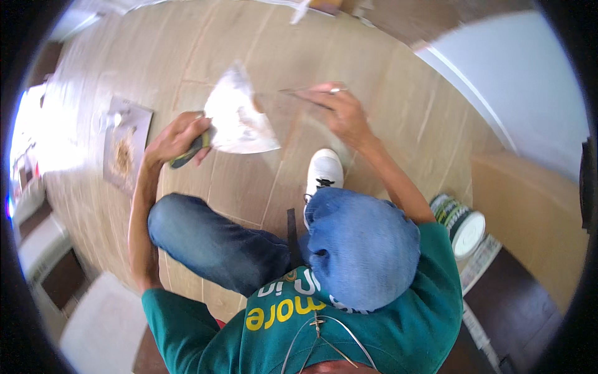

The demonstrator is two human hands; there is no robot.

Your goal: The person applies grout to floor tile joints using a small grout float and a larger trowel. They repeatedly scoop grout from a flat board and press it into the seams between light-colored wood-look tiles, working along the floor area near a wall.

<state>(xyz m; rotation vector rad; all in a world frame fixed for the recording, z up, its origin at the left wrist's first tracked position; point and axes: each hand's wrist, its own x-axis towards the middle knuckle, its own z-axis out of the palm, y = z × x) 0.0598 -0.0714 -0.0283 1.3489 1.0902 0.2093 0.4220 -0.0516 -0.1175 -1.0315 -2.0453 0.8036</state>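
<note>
My left hand (177, 138) is closed around the dark green and yellow handle of a wide putty knife (240, 118). Its broad, pale blade flares out to the right and shines in the light, with a brownish smear along the right edge. To the right of the blade and apart from it, my right hand (346, 117) pinches a thin, flat grey tool (290, 91). Only the tool's narrow tip shows, pointing left toward the blade; it is blurred and its kind is unclear.
At left, a grey board (144, 121) on the wood-look floor carries brown crumbly material and a small clear container (112, 119). A white-lidded tub (467, 235) and a cardboard box (523, 212) stand at right. My white shoe (325, 169) is below the tools.
</note>
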